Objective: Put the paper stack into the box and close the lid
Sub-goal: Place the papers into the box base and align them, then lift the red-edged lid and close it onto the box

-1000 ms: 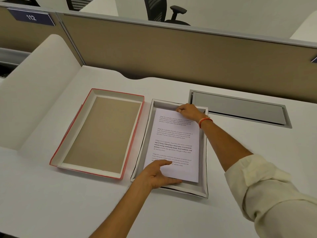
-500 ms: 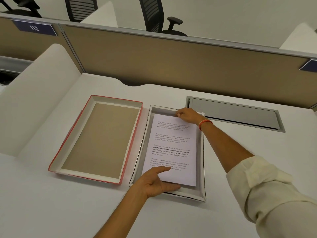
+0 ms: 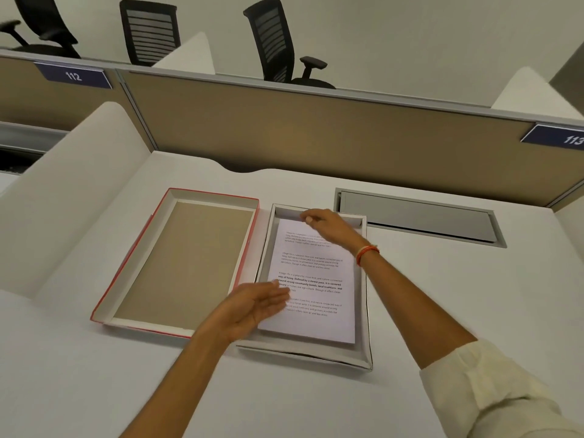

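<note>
Nearest the camera, a cream rolled-up sleeve (image 3: 493,387) covers the right upper arm at 4 o'clock, and both bare forearms reach forward over the white desk (image 3: 63,374). The left hand (image 3: 252,306) is blurred, its fingers stretched out flat and together, palm turned toward the right, over the near left corner of the paper stack (image 3: 311,279); it grips nothing, and whether it touches the sheet cannot be told. The paper stack lies flat inside the box (image 3: 366,352), a shallow white tray just right of centre, printed side up, with its edges close to the box walls. Just beside the box at 9 o'clock sits the lid (image 3: 126,267), red-edged, upside down, its brown inside showing. Further on, the right hand (image 3: 325,221), with an orange band at the wrist, has its fingers loosely curled at the far edge of the paper, fingertips at the box's far wall. At 2 o'clock a grey cable hatch (image 3: 417,216) is set in the desk, and beyond it stands a tan partition (image 3: 316,128).
</note>
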Motion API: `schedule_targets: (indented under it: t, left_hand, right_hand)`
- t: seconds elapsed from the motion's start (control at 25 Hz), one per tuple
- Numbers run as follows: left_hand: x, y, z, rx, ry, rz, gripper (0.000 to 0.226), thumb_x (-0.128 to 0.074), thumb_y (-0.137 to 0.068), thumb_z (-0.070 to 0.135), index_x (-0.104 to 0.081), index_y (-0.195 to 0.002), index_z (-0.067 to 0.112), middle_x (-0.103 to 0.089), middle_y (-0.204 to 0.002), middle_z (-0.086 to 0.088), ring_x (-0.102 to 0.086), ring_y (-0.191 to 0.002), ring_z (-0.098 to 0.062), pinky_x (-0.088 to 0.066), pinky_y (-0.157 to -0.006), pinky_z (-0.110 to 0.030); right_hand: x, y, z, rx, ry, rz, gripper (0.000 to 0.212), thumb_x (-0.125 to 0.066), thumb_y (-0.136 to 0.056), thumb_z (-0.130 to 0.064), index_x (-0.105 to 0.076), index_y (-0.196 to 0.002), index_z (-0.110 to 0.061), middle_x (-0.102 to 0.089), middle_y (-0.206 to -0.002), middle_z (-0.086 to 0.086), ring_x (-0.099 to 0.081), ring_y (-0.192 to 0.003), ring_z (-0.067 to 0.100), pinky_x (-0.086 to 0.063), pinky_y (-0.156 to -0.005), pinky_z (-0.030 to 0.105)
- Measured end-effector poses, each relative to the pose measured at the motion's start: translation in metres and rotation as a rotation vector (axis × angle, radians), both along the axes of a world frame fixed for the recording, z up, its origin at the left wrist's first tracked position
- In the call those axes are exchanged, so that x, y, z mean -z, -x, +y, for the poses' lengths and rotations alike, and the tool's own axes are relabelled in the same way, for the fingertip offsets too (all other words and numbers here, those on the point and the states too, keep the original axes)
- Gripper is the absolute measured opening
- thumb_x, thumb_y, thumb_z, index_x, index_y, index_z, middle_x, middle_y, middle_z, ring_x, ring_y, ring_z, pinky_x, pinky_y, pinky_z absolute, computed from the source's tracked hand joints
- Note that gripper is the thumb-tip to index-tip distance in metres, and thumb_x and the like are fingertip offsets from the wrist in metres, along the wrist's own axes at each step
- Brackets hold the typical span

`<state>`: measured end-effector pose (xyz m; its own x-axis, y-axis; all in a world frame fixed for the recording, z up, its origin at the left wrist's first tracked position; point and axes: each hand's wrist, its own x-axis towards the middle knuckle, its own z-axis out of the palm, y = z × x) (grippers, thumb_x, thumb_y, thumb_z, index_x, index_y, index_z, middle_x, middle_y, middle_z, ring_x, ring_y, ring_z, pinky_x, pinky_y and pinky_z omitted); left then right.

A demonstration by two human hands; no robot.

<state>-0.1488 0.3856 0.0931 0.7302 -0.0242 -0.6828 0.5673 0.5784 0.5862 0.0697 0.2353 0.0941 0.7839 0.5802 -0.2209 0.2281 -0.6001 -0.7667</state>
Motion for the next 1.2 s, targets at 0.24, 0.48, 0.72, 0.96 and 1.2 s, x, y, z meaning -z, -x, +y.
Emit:
schedule_targets:
  t: [0.24,0.48,0.72,0.96,1.2]
  left_hand:
    - [0.002,0.004,0.085,-0.138,-0.644,-0.282,0.033,-0.066,-0.09,0.011,-0.062,-0.123,0.013,-0.069,-0.122,-0.003,-0.063,-0.117,-0.02,-0.048,-0.102,-0.035]
    - [0.02,0.026,0.163,-0.229,-0.955,-0.281,0.036,-0.065,-0.089,0.003,-0.06,-0.124,0.012,-0.065,-0.127,-0.009,-0.061,-0.119,-0.022,-0.047,-0.104,-0.038]
    - [0.035,0.064,0.219,-0.193,-1.436,-0.028,0.048,-0.068,-0.086,0.002,-0.057,-0.131,0.013,-0.059,-0.136,-0.014,-0.055,-0.125,-0.037,-0.043,-0.106,-0.048]
    - [0.057,0.084,0.258,-0.186,-1.385,0.21,0.059,-0.078,-0.076,0.001,-0.057,-0.132,0.004,-0.063,-0.13,-0.021,-0.06,-0.119,-0.04,-0.042,-0.108,-0.052]
    - [0.059,0.083,0.243,-0.212,-1.463,0.251,0.035,-0.069,-0.081,0.0,-0.069,-0.116,-0.002,-0.071,-0.11,-0.026,-0.067,-0.099,-0.045,-0.051,-0.096,-0.049]
  right_hand:
    - [0.017,0.08,0.054,0.175,-0.323,0.304,0.041,-0.05,-0.096,-0.009,-0.048,-0.137,-0.013,-0.054,-0.14,0.006,-0.05,-0.129,0.019,-0.04,-0.111,0.033]
    - [0.025,0.146,0.095,0.282,-0.462,0.461,0.061,-0.062,-0.085,0.006,-0.041,-0.141,-0.009,-0.047,-0.145,0.01,-0.044,-0.136,0.022,-0.039,-0.111,0.031]
    - [0.053,0.175,0.124,0.38,-0.361,0.398,0.068,-0.066,-0.081,0.007,-0.039,-0.14,-0.012,-0.051,-0.14,0.007,-0.047,-0.132,0.024,-0.041,-0.094,0.019]
    - [0.089,0.187,0.143,0.373,-0.208,0.358,0.054,-0.071,-0.075,0.006,-0.053,-0.122,-0.013,-0.067,-0.111,0.005,-0.067,-0.099,0.021,-0.052,-0.065,0.011]
    - [0.096,0.184,0.145,0.357,-0.204,0.354,0.048,-0.071,-0.075,0.005,-0.057,-0.118,-0.012,-0.067,-0.113,0.007,-0.067,-0.1,0.022,-0.055,-0.076,0.019]
